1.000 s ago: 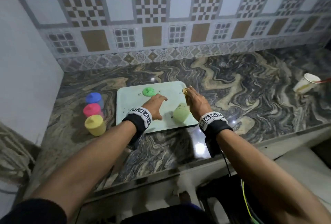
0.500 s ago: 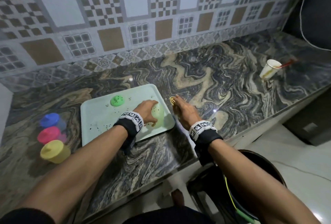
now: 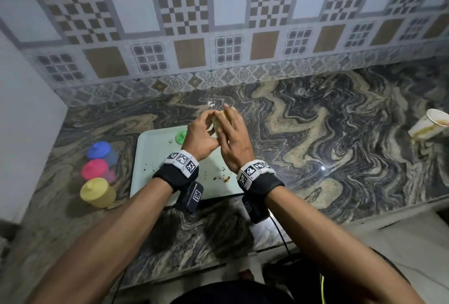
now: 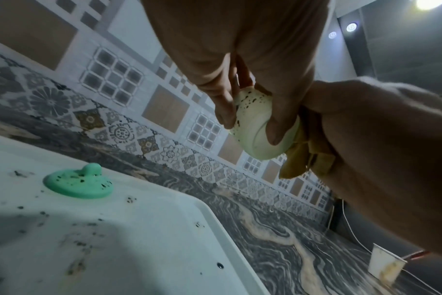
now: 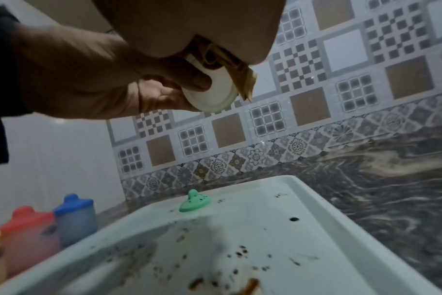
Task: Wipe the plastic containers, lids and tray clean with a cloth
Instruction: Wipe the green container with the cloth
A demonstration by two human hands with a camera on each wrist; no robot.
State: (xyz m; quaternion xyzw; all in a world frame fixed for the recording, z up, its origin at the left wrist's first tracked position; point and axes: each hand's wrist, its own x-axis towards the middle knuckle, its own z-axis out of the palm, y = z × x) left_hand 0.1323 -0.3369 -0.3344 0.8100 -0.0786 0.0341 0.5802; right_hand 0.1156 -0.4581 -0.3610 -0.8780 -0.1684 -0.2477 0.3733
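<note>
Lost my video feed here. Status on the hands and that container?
Left hand grips pale green container, lifted above tray. Right hand presses yellow cloth against it. Container speckled with dirt. Green lid on tray; nothing blocking.
</note>
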